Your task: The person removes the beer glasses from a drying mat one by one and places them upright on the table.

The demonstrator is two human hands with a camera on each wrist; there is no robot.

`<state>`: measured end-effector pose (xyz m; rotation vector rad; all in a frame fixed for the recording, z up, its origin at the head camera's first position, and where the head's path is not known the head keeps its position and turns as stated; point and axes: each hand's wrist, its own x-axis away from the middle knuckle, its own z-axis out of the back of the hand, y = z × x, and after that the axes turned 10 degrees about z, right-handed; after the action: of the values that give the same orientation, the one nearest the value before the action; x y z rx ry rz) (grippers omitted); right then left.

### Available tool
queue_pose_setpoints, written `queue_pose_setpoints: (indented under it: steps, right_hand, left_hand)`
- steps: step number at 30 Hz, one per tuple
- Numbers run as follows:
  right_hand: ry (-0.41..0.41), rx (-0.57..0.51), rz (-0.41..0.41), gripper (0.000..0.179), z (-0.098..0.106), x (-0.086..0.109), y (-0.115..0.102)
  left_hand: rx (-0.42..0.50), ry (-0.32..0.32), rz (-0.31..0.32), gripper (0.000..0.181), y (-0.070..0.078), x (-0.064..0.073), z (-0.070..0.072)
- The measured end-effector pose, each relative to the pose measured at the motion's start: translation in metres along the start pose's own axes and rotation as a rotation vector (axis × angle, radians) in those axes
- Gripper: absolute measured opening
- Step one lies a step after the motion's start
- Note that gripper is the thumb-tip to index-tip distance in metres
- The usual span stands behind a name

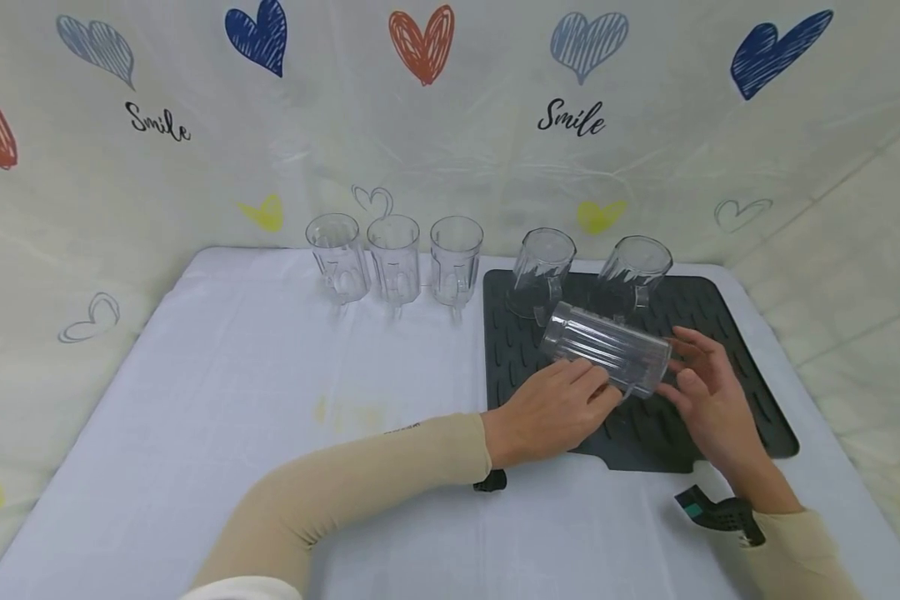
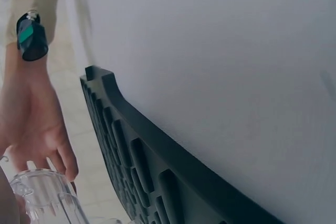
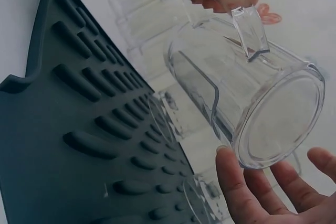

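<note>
A clear glass mug (image 1: 607, 346) lies tilted on its side in the air above a dark ridged drying mat (image 1: 656, 437). My left hand (image 1: 558, 412) grips it by the handle (image 3: 252, 32). At the base end is my right hand (image 1: 708, 400), fingers spread and only loosely bent. One fingertip (image 3: 223, 153) appears to touch the edge of the base in the right wrist view. Two similar mugs, one on the left (image 1: 543, 271) and one on the right (image 1: 636, 271), stand on the back of the mat. Only part of the held mug shows in the left wrist view.
Three more glass mugs stand in a row at the back of the white-covered table (image 1: 270, 358), left of the mat; the middle one (image 1: 395, 258) is close to its neighbours. Behind the table hangs a pale sheet (image 1: 487, 150) printed with hearts.
</note>
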<state>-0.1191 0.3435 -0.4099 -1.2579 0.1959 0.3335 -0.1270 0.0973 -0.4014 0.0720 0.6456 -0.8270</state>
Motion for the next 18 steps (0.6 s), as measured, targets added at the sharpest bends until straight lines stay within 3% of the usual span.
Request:
queue_pose_setpoints:
  steps: [6,18]
  right_hand:
    - [-0.037,0.151,0.008,0.066,-0.006,-0.003,0.003]
    - [-0.018,0.22,0.076,0.069,-0.016,-0.008,0.005]
  left_hand:
    - [-0.025,-0.045,0.006,0.028,-0.001,0.003,0.0]
    - [-0.004,-0.037,0.017,0.027,-0.005,0.008,0.0]
